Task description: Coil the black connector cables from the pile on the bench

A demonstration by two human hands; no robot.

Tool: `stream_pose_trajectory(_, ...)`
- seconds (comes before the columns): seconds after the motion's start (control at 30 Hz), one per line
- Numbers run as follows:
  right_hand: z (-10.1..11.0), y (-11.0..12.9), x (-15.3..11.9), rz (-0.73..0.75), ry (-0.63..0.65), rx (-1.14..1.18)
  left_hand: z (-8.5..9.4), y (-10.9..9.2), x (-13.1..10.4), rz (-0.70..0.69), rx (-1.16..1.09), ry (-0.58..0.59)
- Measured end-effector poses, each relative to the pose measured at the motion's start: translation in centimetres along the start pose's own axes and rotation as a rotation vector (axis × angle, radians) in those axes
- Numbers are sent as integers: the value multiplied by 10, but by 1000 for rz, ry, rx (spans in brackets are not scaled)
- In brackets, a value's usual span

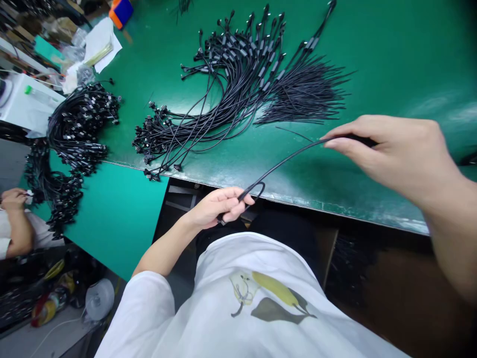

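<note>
A thin black cable [285,160] stretches between my two hands above the front edge of the green table. My left hand [225,205] is closed around one end, where the cable makes a small loop and a connector pokes out below the fingers. My right hand [387,149] pinches the other end between thumb and fingers; a dark piece shows partly inside the grip. Behind the cable lies a large bundle of black cables [231,94] with connectors. Beside that bundle is a fan of thin black strips [309,92], and a single loose strip [294,133] lies nearer my right hand.
To the left, more bunched black cables [80,119] hang over a lower teal board [115,214]. Another person's hand [14,200] is at the far left. Papers [102,44], an orange and blue object [121,12] and a white box [30,102] stand at the back left.
</note>
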State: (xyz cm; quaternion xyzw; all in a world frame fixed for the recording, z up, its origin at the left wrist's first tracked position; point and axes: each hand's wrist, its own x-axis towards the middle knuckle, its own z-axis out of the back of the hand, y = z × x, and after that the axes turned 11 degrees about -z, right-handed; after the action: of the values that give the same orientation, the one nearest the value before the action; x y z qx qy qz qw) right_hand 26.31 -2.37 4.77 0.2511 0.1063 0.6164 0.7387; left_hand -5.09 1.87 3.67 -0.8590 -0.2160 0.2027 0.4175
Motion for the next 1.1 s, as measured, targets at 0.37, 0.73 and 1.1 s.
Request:
stream_pose_trajectory(0.37, -17, -26, -30, 138, -33, -360, 17, -41, -10, -370, -81, -575)
stream_pose_trajectory(0.73, -3, -2, -31, 231, -142, -207, 23, -29, -2, -333, -163, -525)
stream_pose_trajectory(1.1, -17, 6, -33, 335, -70, -322, 22, -25, 0, -347, 2, -589)
